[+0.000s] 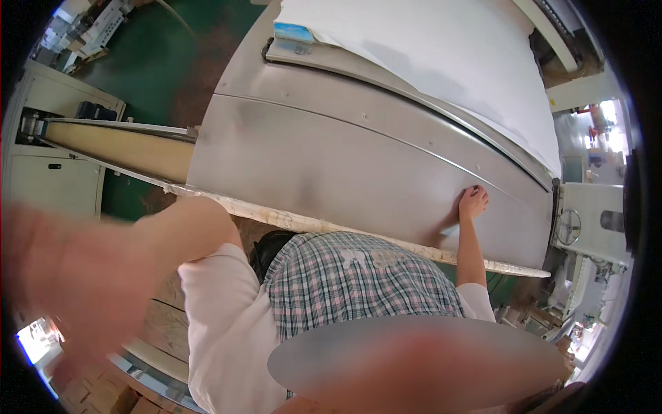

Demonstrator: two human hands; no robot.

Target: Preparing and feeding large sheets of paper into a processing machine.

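Observation:
My left hand [76, 283] is raised close at the left, smeared by motion; its fingers cannot be made out. My right hand [474, 201] rests on the right part of a smooth grey metal table [317, 159], fingers curled. What those fingers hold, if anything, is too small to name. Just below the hand, beside the wrist, a small pale bluish piece [449, 230] shows on the metal. Beyond a raised metal bar [386, 83] lies a wide white sheet [441, 41], with a blue patch [293, 32] at its near left corner.
A worn, pale padded strip [276, 215] runs along the table's near edge, against my checked apron [358, 276]. At the left, a yellowish belt [117, 143] in a metal frame meets the table. A white machine with a handwheel [569, 228] stands at the right.

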